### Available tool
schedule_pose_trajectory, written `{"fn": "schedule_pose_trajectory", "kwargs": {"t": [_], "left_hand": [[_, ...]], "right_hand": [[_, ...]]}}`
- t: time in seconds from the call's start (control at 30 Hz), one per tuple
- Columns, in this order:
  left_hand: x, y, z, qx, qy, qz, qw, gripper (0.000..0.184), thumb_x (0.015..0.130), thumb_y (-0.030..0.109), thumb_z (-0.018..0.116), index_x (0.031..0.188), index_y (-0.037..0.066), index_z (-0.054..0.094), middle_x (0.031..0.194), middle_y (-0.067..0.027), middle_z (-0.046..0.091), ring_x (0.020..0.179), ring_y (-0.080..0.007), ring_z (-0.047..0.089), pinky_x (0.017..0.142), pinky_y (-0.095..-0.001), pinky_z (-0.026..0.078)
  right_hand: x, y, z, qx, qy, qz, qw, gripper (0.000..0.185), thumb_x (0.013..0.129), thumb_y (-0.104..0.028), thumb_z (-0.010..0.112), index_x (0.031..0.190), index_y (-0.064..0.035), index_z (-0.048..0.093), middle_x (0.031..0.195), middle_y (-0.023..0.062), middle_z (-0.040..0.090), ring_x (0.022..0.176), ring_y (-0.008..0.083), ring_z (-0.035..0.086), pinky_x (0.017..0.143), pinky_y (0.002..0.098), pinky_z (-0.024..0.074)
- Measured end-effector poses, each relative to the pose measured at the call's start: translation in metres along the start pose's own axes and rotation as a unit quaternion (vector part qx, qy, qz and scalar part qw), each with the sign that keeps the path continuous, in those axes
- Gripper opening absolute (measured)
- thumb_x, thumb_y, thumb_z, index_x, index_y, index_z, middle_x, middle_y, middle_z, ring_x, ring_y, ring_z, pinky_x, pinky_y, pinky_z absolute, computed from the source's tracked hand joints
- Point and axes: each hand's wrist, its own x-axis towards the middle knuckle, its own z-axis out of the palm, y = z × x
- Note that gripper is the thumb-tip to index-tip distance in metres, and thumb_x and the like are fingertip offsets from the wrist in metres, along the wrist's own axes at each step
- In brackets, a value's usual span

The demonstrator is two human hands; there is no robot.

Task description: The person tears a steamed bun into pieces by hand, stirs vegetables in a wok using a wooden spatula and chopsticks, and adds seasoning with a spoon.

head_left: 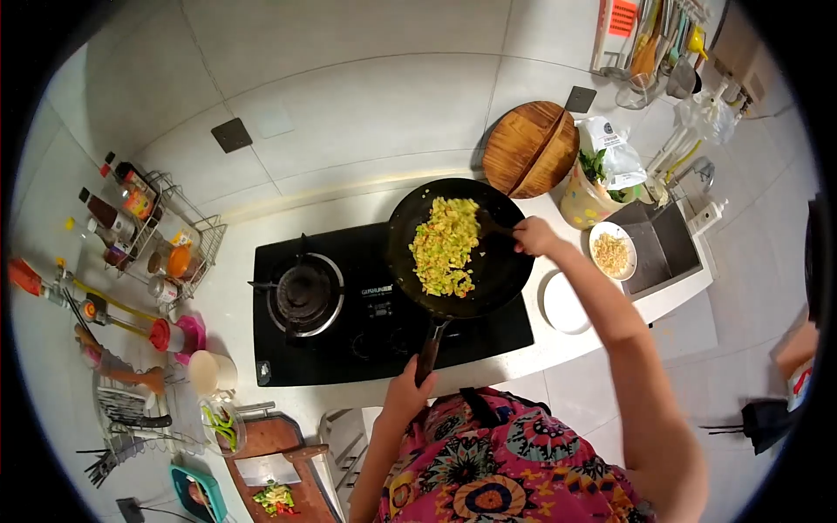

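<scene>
A black wok (506, 283) sits over the right side of the black gas stove (375, 344), with a yellow and green chopped mixture (445, 247) in its left half. My left hand (407, 394) is closed around the wok's handle, which points toward my body. On the right, my right hand (534, 237) grips the handle of a dark spatula (495, 228) that reaches into the wok; its tip is hard to make out beside the food.
A wooden lid (530, 150) leans on the back wall. White plate (567, 302), bowl of food (613, 251) and sink (667, 248) are at right. Left are a bottle rack (179, 235), burner (305, 295), and cutting board (266, 436) with a cleaver (268, 470).
</scene>
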Motion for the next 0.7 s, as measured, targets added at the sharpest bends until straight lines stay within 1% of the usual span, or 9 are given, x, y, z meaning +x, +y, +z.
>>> {"fn": "schedule_pose_trajectory", "kwargs": {"t": [0.07,0.13,0.27,0.33,0.43,0.47,0.6,0.67,0.7], "left_hand": [[-0.001,0.009,-0.004,-0.028,-0.006,-0.013,1.000,0.060,0.076,0.038,0.054,0.119,-0.002,0.037,0.080,-0.0219,0.058,0.068,-0.0317,0.059,0.063,-0.0357,0.045],[-0.001,0.010,-0.005,-0.030,-0.001,0.001,1.000,0.060,0.077,0.037,0.053,0.119,-0.002,0.037,0.080,-0.0216,0.058,0.067,-0.0318,0.058,0.063,-0.0353,0.045],[0.000,0.008,-0.004,0.002,0.003,0.016,1.000,0.060,0.077,0.038,0.053,0.119,-0.002,0.037,0.081,-0.0221,0.058,0.070,-0.0326,0.058,0.064,-0.0355,0.045],[0.001,0.005,-0.003,0.008,0.017,0.032,0.999,0.060,0.077,0.038,0.053,0.119,-0.002,0.037,0.082,-0.0230,0.058,0.073,-0.0339,0.058,0.064,-0.0360,0.045],[0.000,0.008,0.000,0.013,0.011,0.010,1.000,0.059,0.078,0.039,0.053,0.119,-0.001,0.038,0.091,-0.0216,0.057,0.081,-0.0327,0.056,0.069,-0.0361,0.044],[-0.001,0.009,-0.001,0.013,0.002,-0.008,1.000,0.059,0.078,0.039,0.053,0.120,0.000,0.038,0.095,-0.0207,0.056,0.085,-0.0319,0.056,0.071,-0.0360,0.044],[-0.003,0.012,-0.006,0.043,-0.015,-0.028,0.999,0.061,0.078,0.041,0.053,0.121,0.000,0.037,0.097,-0.0212,0.056,0.086,-0.0315,0.056,0.071,-0.0367,0.044],[-0.005,0.016,-0.011,0.044,-0.025,-0.041,0.998,0.061,0.078,0.041,0.053,0.120,0.000,0.037,0.097,-0.0211,0.056,0.086,-0.0312,0.056,0.070,-0.0369,0.044],[-0.005,0.015,-0.010,0.043,-0.010,-0.023,0.999,0.061,0.078,0.040,0.053,0.120,-0.002,0.037,0.090,-0.0222,0.056,0.081,-0.0332,0.056,0.067,-0.0375,0.044]], "right_hand": [[0.006,-0.004,0.044,-0.007,0.160,-0.152,0.975,0.018,0.068,-0.013,0.052,0.080,-0.0028,0.060,0.073,0.0198,0.057,0.069,0.0338,0.057,0.065,0.0411,0.0454],[-0.036,-0.047,0.039,-0.096,0.182,-0.193,0.959,0.017,0.067,-0.008,0.052,0.082,-0.0027,0.058,0.073,0.0216,0.057,0.071,0.0339,0.057,0.065,0.0410,0.0456],[-0.012,-0.063,0.043,-0.142,0.204,-0.090,0.964,0.017,0.069,-0.006,0.050,0.083,0.0009,0.055,0.070,0.0205,0.057,0.069,0.0329,0.057,0.063,0.0393,0.0463],[0.002,-0.072,0.065,-0.128,0.234,-0.076,0.961,0.026,0.067,-0.004,0.050,0.092,0.0009,0.051,0.074,0.0204,0.057,0.068,0.0330,0.057,0.061,0.0387,0.0470],[-0.017,-0.093,0.097,-0.221,0.141,-0.148,0.954,0.053,0.063,-0.003,0.052,0.115,-0.0019,0.040,0.083,0.0190,0.053,0.065,0.0310,0.057,0.059,0.0369,0.0478],[-0.038,-0.094,0.092,-0.255,0.144,-0.213,0.932,0.058,0.062,-0.005,0.054,0.118,-0.0047,0.040,0.084,0.0178,0.053,0.064,0.0292,0.057,0.055,0.0363,0.0471],[-0.095,-0.085,0.036,-0.337,0.059,-0.286,0.895,0.052,0.061,-0.008,0.056,0.112,-0.0115,0.049,0.080,0.0120,0.052,0.061,0.0256,0.056,0.049,0.0348,0.0446],[-0.133,-0.098,0.002,-0.371,0.007,-0.241,0.897,0.051,0.061,-0.008,0.056,0.111,-0.0135,0.051,0.077,0.0100,0.051,0.061,0.0254,0.056,0.050,0.0341,0.0451],[-0.147,-0.102,-0.009,-0.378,-0.025,-0.221,0.899,0.047,0.062,-0.007,0.055,0.108,-0.0128,0.052,0.078,0.0112,0.053,0.062,0.0254,0.057,0.051,0.0346,0.0456]]}}
